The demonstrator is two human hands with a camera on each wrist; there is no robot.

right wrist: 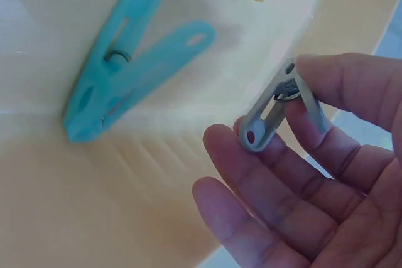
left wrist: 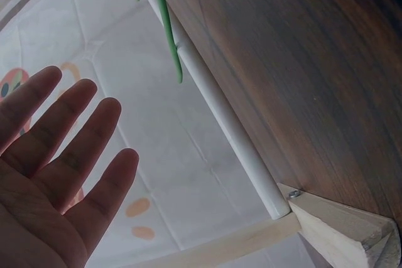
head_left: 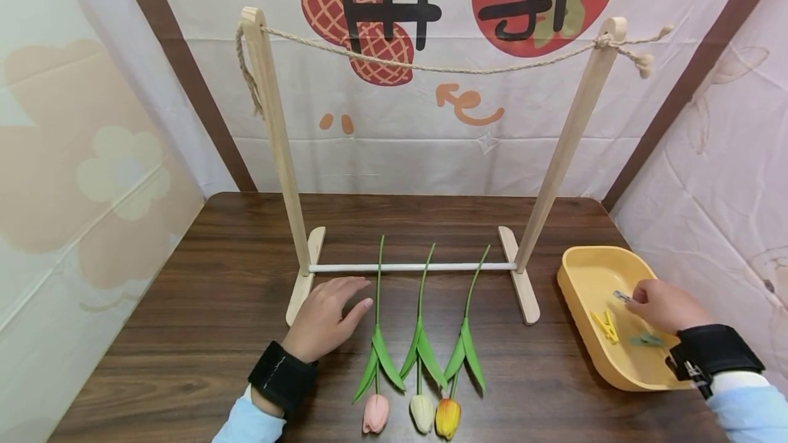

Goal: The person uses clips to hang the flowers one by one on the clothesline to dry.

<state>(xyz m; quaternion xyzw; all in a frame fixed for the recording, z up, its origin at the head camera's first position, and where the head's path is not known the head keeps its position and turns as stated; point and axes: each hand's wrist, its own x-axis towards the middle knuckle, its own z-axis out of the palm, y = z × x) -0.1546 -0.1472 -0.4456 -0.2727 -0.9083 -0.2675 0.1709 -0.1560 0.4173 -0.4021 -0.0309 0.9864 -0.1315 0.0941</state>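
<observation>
My right hand [head_left: 670, 306] is over the yellow tray [head_left: 581, 333], pinching a grey clothespin [right wrist: 267, 108] between thumb and fingers. Inside the tray lie a yellow clothespin [head_left: 606, 327] and a blue-green clothespin [right wrist: 113, 61]. On the table my left hand [head_left: 326, 320] hovers with relaxed fingers, holding nothing, near the foot of the wooden stand [head_left: 280, 156]. Beside it lies a pink tulip [head_left: 376, 413], its stem crossing the stand's white bar [head_left: 455, 266]. A white tulip [head_left: 422, 413] and an orange-yellow tulip [head_left: 448, 419] lie to its right, also with stems over the bar.
A rope [head_left: 455, 70] sags between the tops of the stand's two posts, knotted at the right post. Behind the brown wooden table [head_left: 203, 333] hangs a printed cloth [head_left: 382, 163], with more cloth at both sides.
</observation>
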